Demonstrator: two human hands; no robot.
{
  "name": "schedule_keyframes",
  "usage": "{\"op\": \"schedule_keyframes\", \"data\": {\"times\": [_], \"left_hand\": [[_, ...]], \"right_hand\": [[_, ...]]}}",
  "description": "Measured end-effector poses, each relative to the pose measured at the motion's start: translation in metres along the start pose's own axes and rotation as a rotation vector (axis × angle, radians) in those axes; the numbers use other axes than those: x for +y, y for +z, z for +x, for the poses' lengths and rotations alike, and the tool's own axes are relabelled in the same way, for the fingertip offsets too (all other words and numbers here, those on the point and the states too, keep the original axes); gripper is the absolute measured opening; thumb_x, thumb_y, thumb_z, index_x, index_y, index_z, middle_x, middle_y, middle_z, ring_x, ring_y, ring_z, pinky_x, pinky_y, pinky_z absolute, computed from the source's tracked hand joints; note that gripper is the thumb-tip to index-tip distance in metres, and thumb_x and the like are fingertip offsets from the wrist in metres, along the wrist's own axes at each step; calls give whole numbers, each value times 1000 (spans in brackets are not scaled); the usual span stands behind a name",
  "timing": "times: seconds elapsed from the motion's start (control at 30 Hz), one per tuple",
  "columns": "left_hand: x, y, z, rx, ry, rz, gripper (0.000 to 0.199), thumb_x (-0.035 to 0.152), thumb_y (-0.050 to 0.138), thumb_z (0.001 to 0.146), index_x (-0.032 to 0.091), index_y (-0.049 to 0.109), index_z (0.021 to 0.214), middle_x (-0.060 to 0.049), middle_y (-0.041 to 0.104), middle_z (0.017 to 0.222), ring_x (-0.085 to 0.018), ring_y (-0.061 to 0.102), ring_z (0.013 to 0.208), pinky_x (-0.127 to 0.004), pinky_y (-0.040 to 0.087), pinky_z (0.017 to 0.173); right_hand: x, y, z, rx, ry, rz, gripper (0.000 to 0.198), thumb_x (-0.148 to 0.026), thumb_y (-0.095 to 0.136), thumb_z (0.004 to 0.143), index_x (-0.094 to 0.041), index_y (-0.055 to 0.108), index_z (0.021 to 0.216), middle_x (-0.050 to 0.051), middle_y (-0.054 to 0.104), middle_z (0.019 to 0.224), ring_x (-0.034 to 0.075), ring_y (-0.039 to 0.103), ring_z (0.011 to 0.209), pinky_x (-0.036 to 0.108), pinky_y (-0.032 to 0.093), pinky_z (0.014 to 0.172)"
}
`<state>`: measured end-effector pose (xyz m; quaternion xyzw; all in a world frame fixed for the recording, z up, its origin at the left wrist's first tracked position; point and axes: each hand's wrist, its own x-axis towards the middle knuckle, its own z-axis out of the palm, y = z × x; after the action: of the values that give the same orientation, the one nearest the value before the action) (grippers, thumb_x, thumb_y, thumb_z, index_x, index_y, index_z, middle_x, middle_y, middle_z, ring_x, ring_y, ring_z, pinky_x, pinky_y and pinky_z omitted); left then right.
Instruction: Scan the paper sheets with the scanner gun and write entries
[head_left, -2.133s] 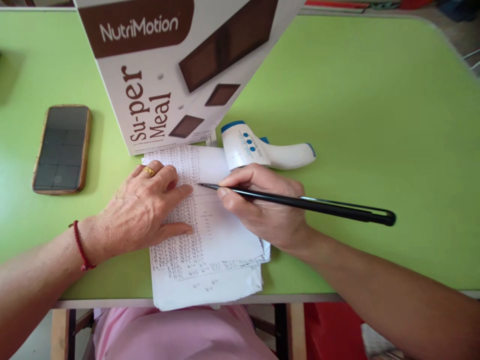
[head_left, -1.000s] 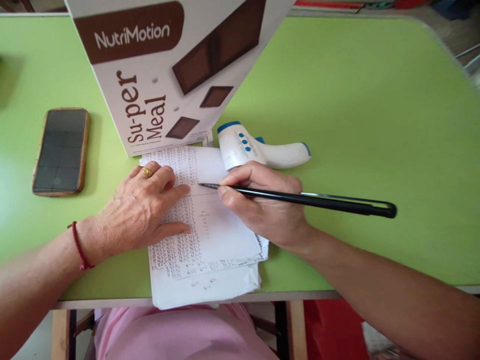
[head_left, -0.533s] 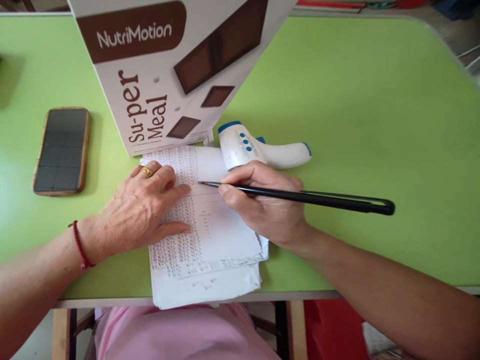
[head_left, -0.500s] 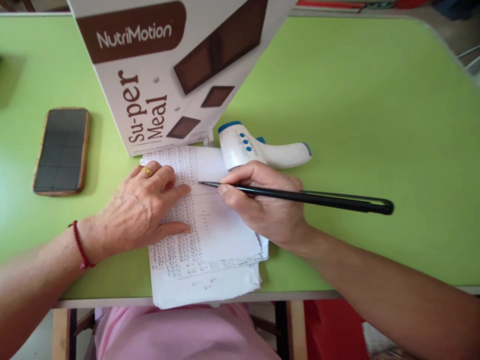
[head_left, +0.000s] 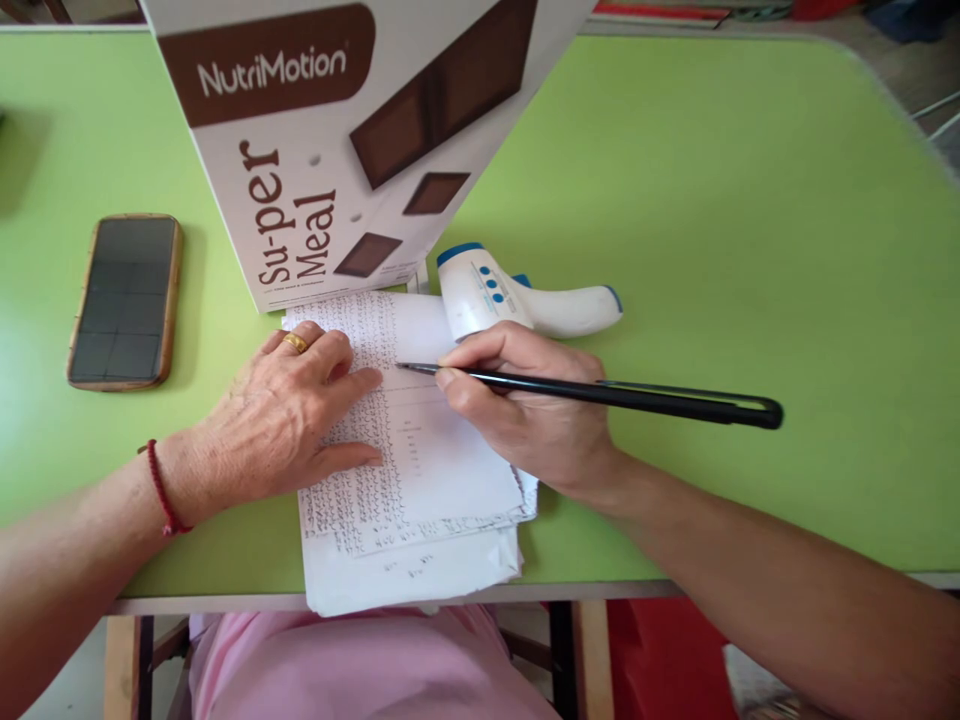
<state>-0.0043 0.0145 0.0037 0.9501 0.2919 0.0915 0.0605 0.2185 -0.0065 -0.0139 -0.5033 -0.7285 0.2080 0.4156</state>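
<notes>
A stack of white paper sheets (head_left: 457,450) lies at the table's near edge, its left part covered in rows of small dark handwriting. My left hand (head_left: 289,410) rests on the left side of the sheets, fingers spread, holding nothing; it wears a gold ring and a red cord bracelet. Between the thumb and fingers of my right hand (head_left: 536,410) is a slim black pen (head_left: 645,398) with a long clip. Its tip meets the top sheet just right of the written rows. A white and blue infrared thermometer (head_left: 487,290) lies just beyond my right hand.
Behind the papers stands a tall white NutriMotion box (head_left: 300,180). A phone (head_left: 124,300) in a brown-edged case lies on the left of the green table (head_left: 720,200). A pink garment (head_left: 360,665) shows below the table edge.
The pen's clip end has shifted very slightly to the left. Both hands and the papers look otherwise the same.
</notes>
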Motion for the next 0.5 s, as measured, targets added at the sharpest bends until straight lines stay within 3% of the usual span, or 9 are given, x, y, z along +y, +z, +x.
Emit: {"op": "schedule_keyframes", "data": {"times": [0.13, 0.3, 0.33, 0.4, 0.5], "left_hand": [[-1, 1, -1, 9, 0, -5, 47, 51, 64, 85, 13, 63, 113, -13, 58, 99, -28, 53, 90, -44, 46, 81], [-3, 0, 0, 75, 12, -70, 40, 48, 64, 87, 13, 63, 106, -12, 60, 97, -27, 55, 89, -43, 48, 78], [-4, -1, 0, 153, 0, -113, 34, 44, 64, 88, 14, 62, 104, -11, 60, 97, -26, 56, 88, -41, 48, 78], [-10, -3, 1, 424, -44, -189, 23, 36, 66, 87, 18, 58, 99, -7, 59, 93, -21, 56, 86, -37, 48, 76], [-23, -4, 1, 900, -174, -232, 32, 37, 76, 79, 23, 52, 95, -1, 53, 89, -18, 53, 84, -36, 46, 74]], "right_hand": [[0, -3, -3, 37, -89, -71, 13, -15, 61, 81, -25, 56, 75, -6, 61, 55, 10, 55, 43, 22, 47, 41], [5, -10, -2, -14, -483, -284, 17, -10, 56, 87, -23, 61, 96, 1, 69, 77, 14, 66, 66, 25, 55, 58], [7, -11, -2, -53, -551, -340, 19, -8, 55, 88, -21, 62, 100, 3, 69, 79, 16, 67, 68, 27, 55, 59], [9, -14, -1, -119, -631, -472, 20, -5, 53, 89, -15, 62, 103, 8, 68, 79, 18, 66, 69, 29, 54, 58], [9, -18, 0, -202, -661, -676, 22, -4, 49, 92, -10, 63, 107, 9, 67, 80, 19, 64, 71, 29, 52, 57]]}}
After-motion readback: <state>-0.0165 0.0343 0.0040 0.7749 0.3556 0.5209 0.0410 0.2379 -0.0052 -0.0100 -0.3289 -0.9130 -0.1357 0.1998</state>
